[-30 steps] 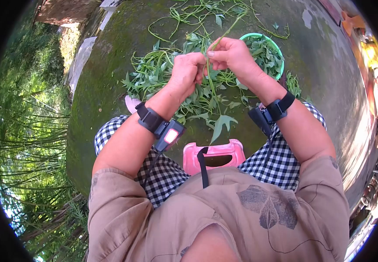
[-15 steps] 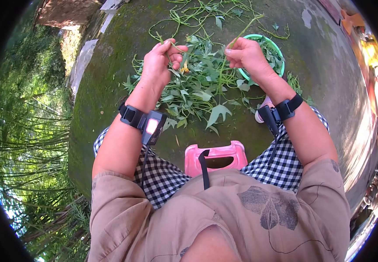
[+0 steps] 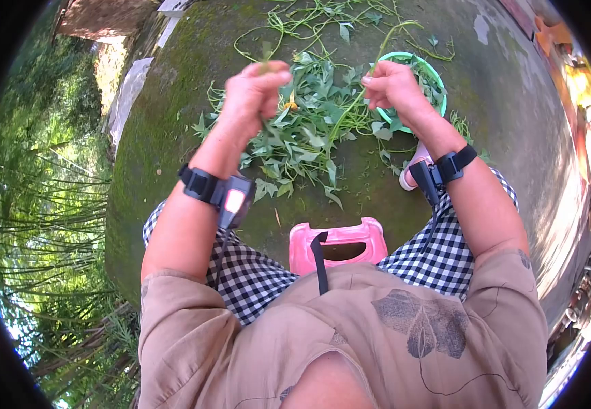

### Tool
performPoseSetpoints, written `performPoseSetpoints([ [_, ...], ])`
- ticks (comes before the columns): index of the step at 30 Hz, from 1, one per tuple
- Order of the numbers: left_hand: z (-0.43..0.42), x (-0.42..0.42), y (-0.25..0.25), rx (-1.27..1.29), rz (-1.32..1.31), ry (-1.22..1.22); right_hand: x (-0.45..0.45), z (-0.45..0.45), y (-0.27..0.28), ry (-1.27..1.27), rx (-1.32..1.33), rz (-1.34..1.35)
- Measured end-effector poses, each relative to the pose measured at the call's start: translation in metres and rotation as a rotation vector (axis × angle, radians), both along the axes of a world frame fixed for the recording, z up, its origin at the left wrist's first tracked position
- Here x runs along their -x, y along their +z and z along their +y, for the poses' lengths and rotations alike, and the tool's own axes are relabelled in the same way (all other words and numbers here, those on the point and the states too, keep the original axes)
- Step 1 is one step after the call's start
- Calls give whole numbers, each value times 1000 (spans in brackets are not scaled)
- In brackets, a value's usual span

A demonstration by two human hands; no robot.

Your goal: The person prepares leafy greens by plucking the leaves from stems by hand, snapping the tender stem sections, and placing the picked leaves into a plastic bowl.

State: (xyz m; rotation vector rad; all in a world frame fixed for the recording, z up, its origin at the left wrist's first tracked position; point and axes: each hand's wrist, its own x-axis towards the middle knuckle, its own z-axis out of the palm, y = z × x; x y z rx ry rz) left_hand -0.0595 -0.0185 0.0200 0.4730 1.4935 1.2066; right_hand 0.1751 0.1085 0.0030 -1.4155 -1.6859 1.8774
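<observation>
My left hand [image 3: 258,88] is closed, thumb against fingers, with a blurred green leaf stem poking out above and below the grip. My right hand [image 3: 392,87] pinches a long green vine [image 3: 385,51], whose upper end curves up to the right and whose lower part hangs toward the pile. Beneath and between the hands spreads a heap of lobed green leaves [image 3: 305,140] on their stems. Partly hidden behind my right hand stands a green-rimmed basket [image 3: 443,85] with leaves inside.
Bare vine stems [image 3: 322,24] lie tangled on the mossy concrete ground [image 3: 172,123] beyond the heap. A pink plastic stool [image 3: 336,237] shows between my knees. A pink shoe [image 3: 415,170] sits near the basket. Shrubs [image 3: 50,204] line the left side.
My left hand has turned and its fingers have closed more tightly around the leaf stem. My right hand has shifted slightly right with the vine, which is now bent over at its top.
</observation>
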Motion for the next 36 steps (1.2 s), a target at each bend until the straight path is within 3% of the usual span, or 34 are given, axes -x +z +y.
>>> performPoseSetpoints([
  [5, -8, -43, -7, 158, 88, -287, 19, -4, 4, 6, 37, 72],
  [12, -12, -52, -21, 138, 69, -283, 31, -10, 2, 15, -5, 46],
  [18, -14, -53, -27, -96, 439, -432, 35, -17, 3, -12, 19, 9],
  [21, -14, -56, -26, -96, 486, -371, 36, -23, 12, 11, 85, 44],
  [23, -13, -56, -29, -97, 420, -293, 34, -22, 13, 127, 164, 49],
  [27, -8, -48, -37, -133, 255, -182, 33, -21, 11, 85, 92, 151],
  [36, 0, -43, -38, 131, -87, 75, 24, -23, 22, -9, 72, 255],
])
